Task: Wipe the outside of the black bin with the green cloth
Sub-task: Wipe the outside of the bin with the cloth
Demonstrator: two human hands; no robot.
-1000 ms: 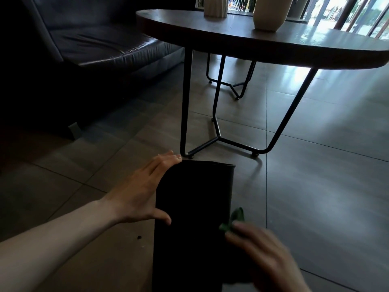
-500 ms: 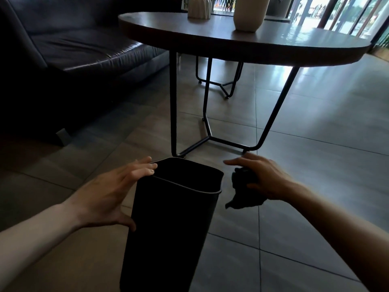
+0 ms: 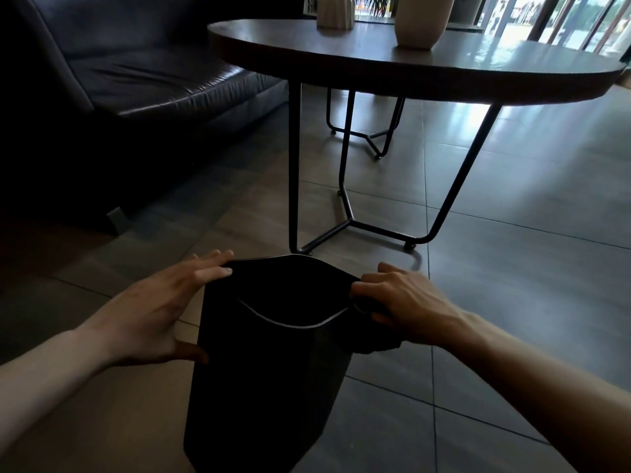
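Note:
The black bin stands on the tiled floor in front of me, tilted with its open mouth toward me. My left hand lies flat against the bin's left wall, fingers straight near the rim and thumb low on the side. My right hand grips the bunched green cloth, which looks almost black in the dim light, and holds it against the bin's right side just below the rim. Most of the cloth is hidden under the hand.
A dark oval table on thin black metal legs stands right behind the bin, with two pale vases on top. A black leather sofa fills the left. Open tiled floor lies to the right.
My right hand brought the cloth from beside the bin onto its right upper wall. The bin's mouth has tipped further toward me, and the left hand stays on its left side.

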